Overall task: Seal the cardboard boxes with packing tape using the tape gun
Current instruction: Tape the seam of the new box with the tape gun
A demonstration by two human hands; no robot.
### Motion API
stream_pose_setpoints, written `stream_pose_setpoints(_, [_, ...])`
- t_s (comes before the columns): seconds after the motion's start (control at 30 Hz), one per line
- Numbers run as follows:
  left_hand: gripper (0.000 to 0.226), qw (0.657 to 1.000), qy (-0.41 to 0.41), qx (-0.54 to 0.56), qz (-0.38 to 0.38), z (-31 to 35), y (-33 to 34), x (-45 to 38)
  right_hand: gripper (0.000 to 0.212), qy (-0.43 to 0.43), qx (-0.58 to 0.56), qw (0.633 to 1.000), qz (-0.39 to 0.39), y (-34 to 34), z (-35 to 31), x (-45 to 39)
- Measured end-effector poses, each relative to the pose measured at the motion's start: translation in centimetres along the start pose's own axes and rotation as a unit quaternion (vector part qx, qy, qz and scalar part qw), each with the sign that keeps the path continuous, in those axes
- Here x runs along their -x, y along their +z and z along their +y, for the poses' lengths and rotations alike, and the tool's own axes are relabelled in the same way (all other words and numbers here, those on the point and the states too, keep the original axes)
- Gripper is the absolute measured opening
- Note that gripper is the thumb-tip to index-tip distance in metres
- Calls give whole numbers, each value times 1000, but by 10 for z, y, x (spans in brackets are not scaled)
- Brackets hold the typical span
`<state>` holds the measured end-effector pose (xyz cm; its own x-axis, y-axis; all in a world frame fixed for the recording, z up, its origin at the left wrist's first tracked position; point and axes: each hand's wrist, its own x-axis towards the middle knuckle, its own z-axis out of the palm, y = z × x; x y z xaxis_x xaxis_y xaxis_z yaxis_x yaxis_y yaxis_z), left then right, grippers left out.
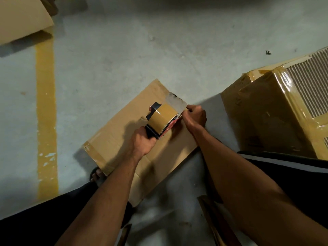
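So the person is mid-setup here, not actually laying tape yet. The left hand (142, 141) is wrapped tight around the black handle of the tape gun (160, 119), holding it up over a flattened cardboard box (124, 139) lying on the concrete floor (124, 50). The right hand (194, 116) is at the gun's front end, fingers curled in and seemingly pinching the loose tape end (176, 102) near the cutter, though the exact fingertip contact is hidden.

Looks like the step is freeing the tape's leading edge. Next move probably calls for getting that end stuck down on the cardboard near a seam, then dragging the gun along with steady pressure so it doesn't wrinkle.

The gun's long axis runs diagonal, handle toward the person at lower left, nose pointing up and right, away from the body. The brown tape roll (162, 117) faces up at the camera. A heavily taped box (266, 112) sits just to the right.
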<state>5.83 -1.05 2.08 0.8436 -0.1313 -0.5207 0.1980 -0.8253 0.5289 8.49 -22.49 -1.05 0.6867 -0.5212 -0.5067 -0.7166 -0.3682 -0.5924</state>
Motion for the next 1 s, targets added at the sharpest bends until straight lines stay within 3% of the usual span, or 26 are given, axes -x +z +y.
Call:
stream_pose_setpoints(0.3, [14,1000,-7,-2,3,-6,4,-3,19,-6,132,989,-68,1,-3,0])
stream_pose_setpoints(1.0, [24,999,-38,-24,-17,-18,-10,19,38,-2,121,988,-95,-7,-4,2])
